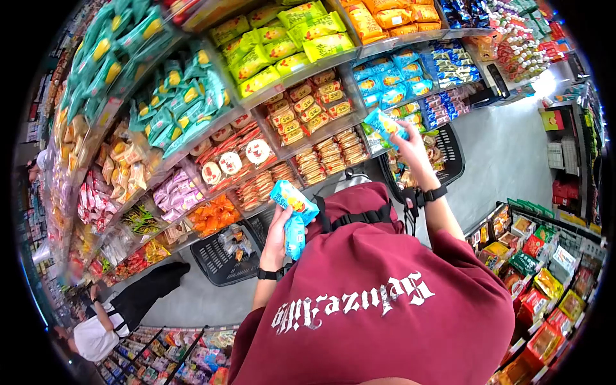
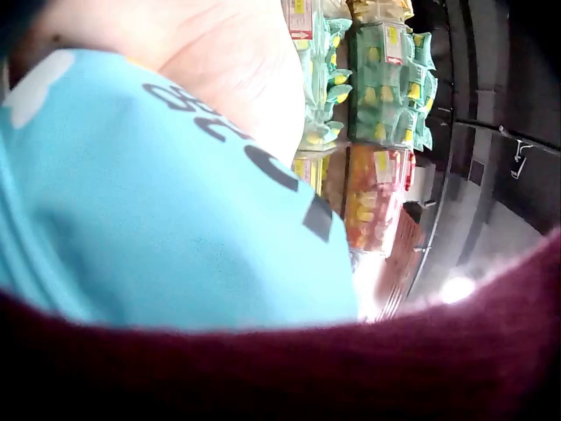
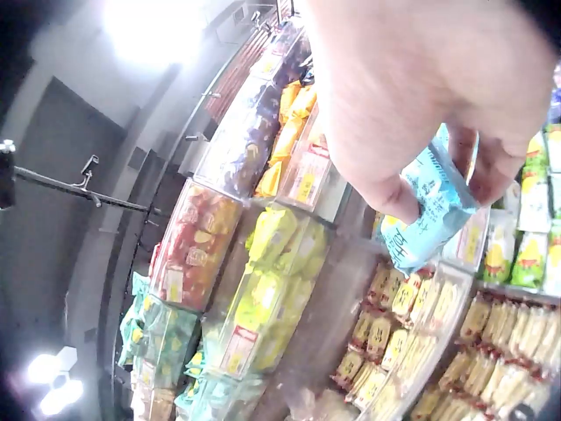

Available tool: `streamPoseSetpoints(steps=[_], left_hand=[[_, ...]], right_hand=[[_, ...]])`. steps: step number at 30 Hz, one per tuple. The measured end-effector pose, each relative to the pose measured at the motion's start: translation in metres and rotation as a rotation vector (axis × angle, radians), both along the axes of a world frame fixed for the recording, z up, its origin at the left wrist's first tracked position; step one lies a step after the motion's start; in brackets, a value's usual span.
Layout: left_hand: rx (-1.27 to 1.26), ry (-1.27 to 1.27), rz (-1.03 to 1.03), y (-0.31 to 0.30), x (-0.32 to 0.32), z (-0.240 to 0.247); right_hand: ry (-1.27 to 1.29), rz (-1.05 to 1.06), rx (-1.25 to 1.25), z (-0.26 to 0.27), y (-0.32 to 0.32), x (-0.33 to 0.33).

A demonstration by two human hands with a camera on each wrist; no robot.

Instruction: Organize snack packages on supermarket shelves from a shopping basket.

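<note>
My left hand (image 1: 274,239) grips light-blue snack packets (image 1: 295,200) close to the front of the maroon shirt; one sits above another. In the left wrist view, a blue packet (image 2: 175,210) with dark lettering fills much of the picture, lying against the palm. Out to the right, my right hand (image 1: 416,153) pinches a single light-blue packet (image 1: 381,123) between thumb and fingers. That packet is held up in front of the shelves, near a bin of matching blue packets (image 1: 393,78). The right wrist view shows the pinched packet (image 3: 429,215) above rows of brown-wrapped biscuits (image 3: 394,307).
Tiered snack shelves curve across the front, with green packets (image 1: 282,42) and teal packets (image 1: 179,96). A black basket (image 1: 457,151) holding snacks stands below my right hand; another basket (image 1: 215,269) is at the left. A person (image 1: 96,337) stands at lower left. Boxed goods (image 1: 532,301) fill the lower right.
</note>
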State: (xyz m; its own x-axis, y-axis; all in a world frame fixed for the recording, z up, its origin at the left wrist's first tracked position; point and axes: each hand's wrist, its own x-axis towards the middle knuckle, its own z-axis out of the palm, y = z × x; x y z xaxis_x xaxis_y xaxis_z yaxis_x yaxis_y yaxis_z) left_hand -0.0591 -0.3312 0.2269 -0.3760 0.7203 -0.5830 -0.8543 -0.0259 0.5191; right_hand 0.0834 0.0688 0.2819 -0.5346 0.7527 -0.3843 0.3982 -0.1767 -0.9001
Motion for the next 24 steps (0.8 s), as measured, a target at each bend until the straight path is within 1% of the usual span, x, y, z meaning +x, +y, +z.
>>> streamPoseSetpoints(steps=[2, 3, 4, 6, 7, 8, 10, 11, 12, 14, 17, 18, 20, 22, 24], left_hand=[[-0.015, 0.008, 0.086, 0.031, 0.006, 0.006], [-0.046, 0.014, 0.108, 0.047, 0.01, 0.007], [-0.061, 0.012, 0.117, 0.062, 0.013, 0.013], [-0.073, -0.007, 0.153, 0.089, 0.019, 0.025], [-0.077, 0.003, 0.161, 0.098, 0.022, 0.027], [-0.089, 0.0, 0.174, 0.106, 0.025, 0.03], [-0.119, 0.009, 0.199, 0.123, 0.031, 0.037], [-0.129, 0.006, 0.214, 0.131, 0.035, 0.04], [-0.133, 0.003, 0.234, 0.139, 0.038, 0.043], [-0.149, -0.003, 0.267, 0.15, 0.043, 0.049], [-0.201, 0.0, 0.293, 0.16, 0.05, 0.054], [-0.206, 0.011, 0.293, 0.163, 0.051, 0.056], [-0.219, 0.023, 0.302, 0.167, 0.054, 0.06], [-0.228, 0.009, 0.347, 0.178, 0.049, 0.061], [-0.227, 0.004, 0.353, 0.187, 0.045, 0.067]], right_hand=[[-0.01, 0.03, 0.111, -0.007, 0.049, -0.009], [-0.035, 0.065, 0.253, -0.021, 0.076, -0.012], [-0.022, 0.066, 0.174, -0.021, 0.095, -0.017], [-0.06, 0.116, 0.298, -0.026, 0.129, -0.031], [-0.116, 0.147, 0.291, -0.015, 0.141, -0.04], [-0.147, 0.198, 0.372, -0.003, 0.15, -0.049], [-0.206, 0.32, 0.41, -0.001, 0.169, -0.064], [-0.19, 0.42, 0.458, -0.021, 0.183, -0.068], [-0.26, 0.522, 0.421, -0.009, 0.187, -0.076], [-0.247, 0.763, 0.264, -0.015, 0.204, -0.092], [-0.174, 0.796, 0.254, -0.034, 0.211, -0.099], [-0.169, 0.806, 0.248, -0.032, 0.212, -0.102], [-0.24, 0.855, 0.287, -0.025, 0.215, -0.105], [-0.244, 0.886, 0.291, -0.032, 0.221, -0.105], [-0.245, 0.955, 0.36, -0.033, 0.222, -0.103]])
